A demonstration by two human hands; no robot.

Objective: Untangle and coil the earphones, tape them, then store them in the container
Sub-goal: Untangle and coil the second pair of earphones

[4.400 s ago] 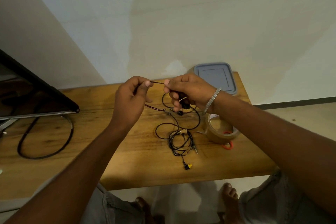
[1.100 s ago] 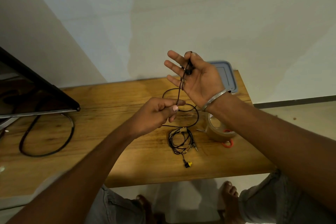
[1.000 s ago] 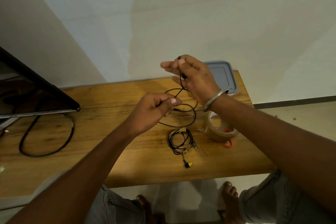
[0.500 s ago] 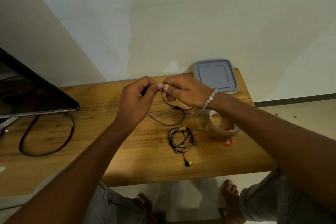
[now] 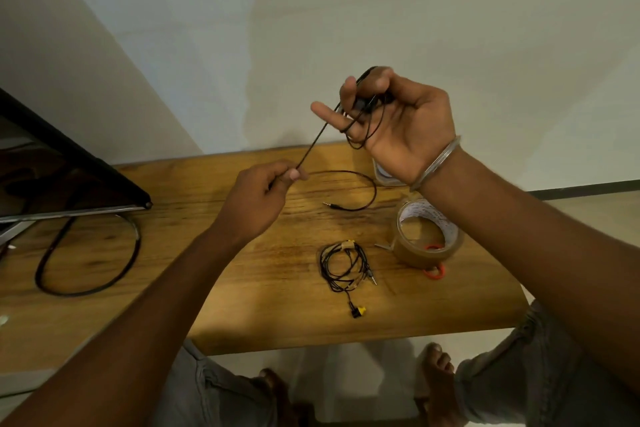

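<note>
**Single head-worn view, steep and close**

Worn on the head, with a wide-angle lens; faces forward and down. Looks steeply onto the wooden tabletop [image 5: 277, 270] from close above its near edge. Catches the left hand [image 5: 256, 198] and right hand [image 5: 398, 128] near mid-frame, forearms sweeping in from both bottom corners. Takes in the pale wall [image 5: 415, 10] across the upper half, a dark monitor [image 5: 52, 166] at the left edge, and a trousered knee [image 5: 214, 388] and bare foot [image 5: 438, 360] below the tabletop's near edge.

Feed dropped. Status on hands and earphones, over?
Right hand raised, earphone cable looped round its fingers. Left hand pinches the cable. Plug end lies on table. Nothing blocking.
</note>
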